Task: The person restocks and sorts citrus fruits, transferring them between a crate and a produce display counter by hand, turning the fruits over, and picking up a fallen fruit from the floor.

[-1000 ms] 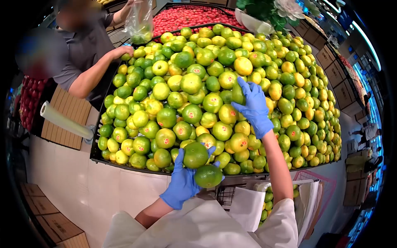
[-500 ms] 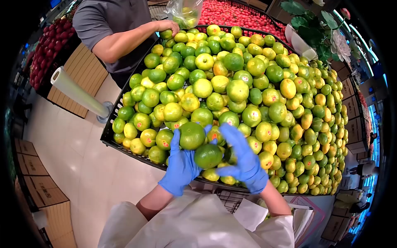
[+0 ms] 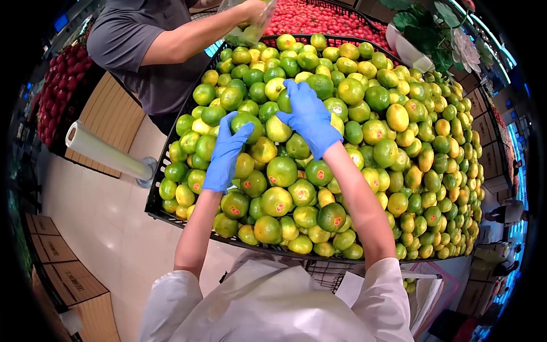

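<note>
A big pile of green-yellow mandarins (image 3: 282,171), several with small red stickers, fills a black crate (image 3: 228,235). My left hand (image 3: 227,153), in a blue glove, has its thumb and fingers round a green mandarin (image 3: 248,125) on the left part of the pile. Farther up and to the right, my right hand (image 3: 310,118), gloved as well, curls over another green mandarin (image 3: 284,101), partly covered by its fingers. Whether either fruit is lifted clear of the pile, I cannot tell.
Another person (image 3: 148,51) in a grey shirt stands at the far left corner with a clear plastic bag (image 3: 246,31). A roll of plastic bags (image 3: 108,151) stands at the left. Small red fruit (image 3: 325,25) lies behind, near a white flower pot (image 3: 407,51).
Both my hands have moved forward from the near edge onto the middle of the pile. The two mandarins by my left hand are out of it. The other person's hand has risen to the bag.
</note>
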Demonstrator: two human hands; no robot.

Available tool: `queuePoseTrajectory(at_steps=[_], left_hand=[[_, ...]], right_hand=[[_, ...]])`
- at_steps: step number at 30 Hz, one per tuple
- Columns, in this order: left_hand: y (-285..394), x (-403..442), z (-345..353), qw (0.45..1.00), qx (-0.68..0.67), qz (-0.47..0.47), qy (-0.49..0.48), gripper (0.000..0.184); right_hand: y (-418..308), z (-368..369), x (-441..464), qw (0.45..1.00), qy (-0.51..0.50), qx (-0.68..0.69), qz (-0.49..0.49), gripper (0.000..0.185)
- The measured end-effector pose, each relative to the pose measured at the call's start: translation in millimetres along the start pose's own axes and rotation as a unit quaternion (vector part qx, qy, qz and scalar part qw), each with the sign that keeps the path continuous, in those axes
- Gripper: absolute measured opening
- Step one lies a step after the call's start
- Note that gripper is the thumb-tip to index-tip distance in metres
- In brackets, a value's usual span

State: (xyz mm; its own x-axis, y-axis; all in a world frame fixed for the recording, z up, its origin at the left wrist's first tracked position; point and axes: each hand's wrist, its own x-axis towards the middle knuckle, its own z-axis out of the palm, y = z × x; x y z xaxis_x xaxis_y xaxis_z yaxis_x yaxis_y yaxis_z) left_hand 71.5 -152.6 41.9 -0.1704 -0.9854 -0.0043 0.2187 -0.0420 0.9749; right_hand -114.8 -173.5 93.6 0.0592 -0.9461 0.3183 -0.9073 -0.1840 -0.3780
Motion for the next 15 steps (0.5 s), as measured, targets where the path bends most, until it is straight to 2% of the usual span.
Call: queuePoseTrajectory(at_steps=[1, 2, 3, 4, 5, 6, 8, 10, 12, 13, 15], left_hand=[[-8.3, 6.3, -4.4, 0.997, 0.077, -0.011, -0.019, 0.054], [-15.6, 13.0, -8.7, 0.996, 0.081, -0.012, -0.026, 0.054], [-16.2, 18.5, -9.2, 0.971, 0.235, 0.035, -0.007, 0.058], [-17.3, 22.5, -8.4, 0.92, 0.383, 0.084, 0.011, 0.062], [-18.1, 23.2, -9.0, 0.895, 0.441, 0.064, 0.004, 0.064], [-16.4, 21.2, -7.6, 0.894, 0.443, 0.063, 0.0, 0.064], [-15.0, 16.0, -9.1, 0.739, 0.652, 0.162, 0.056, 0.06], [-17.5, 15.8, -13.9, 0.747, 0.641, 0.172, 0.038, 0.061], [-21.6, 13.8, -17.4, 0.845, 0.523, 0.11, 0.024, 0.061], [-23.2, 9.9, -15.5, 0.851, 0.503, 0.146, 0.03, 0.063], [-19.7, 0.5, -9.9, 0.855, 0.502, 0.128, 0.039, 0.066]], right_hand=[[2.6, -0.4, 8.2, 0.99, -0.112, -0.072, 0.056, 0.068], [7.8, 4.4, 11.5, 0.99, -0.108, -0.07, 0.063, 0.068], [11.7, 10.1, 12.6, 0.99, -0.092, -0.099, 0.035, 0.067], [16.2, 15.5, 12.3, 0.989, -0.076, -0.129, 0.006, 0.066], [19.8, 22.1, 11.3, 0.99, -0.048, -0.131, -0.003, 0.065], [22.9, 27.6, 9.9, 0.99, -0.048, -0.13, 0.002, 0.065], [29.3, 36.8, 5.9, 0.99, 0.043, -0.129, -0.04, 0.06], [24.6, 17.9, -7.8, 0.993, 0.044, -0.111, -0.023, 0.061], [19.2, -14.7, -38.6, 0.984, 0.162, -0.011, -0.07, 0.058], [15.7, -33.9, -64.8, 0.98, 0.191, 0.023, -0.059, 0.056], [9.8, -71.2, -131.1, 0.973, 0.215, 0.088, -0.004, 0.049]])
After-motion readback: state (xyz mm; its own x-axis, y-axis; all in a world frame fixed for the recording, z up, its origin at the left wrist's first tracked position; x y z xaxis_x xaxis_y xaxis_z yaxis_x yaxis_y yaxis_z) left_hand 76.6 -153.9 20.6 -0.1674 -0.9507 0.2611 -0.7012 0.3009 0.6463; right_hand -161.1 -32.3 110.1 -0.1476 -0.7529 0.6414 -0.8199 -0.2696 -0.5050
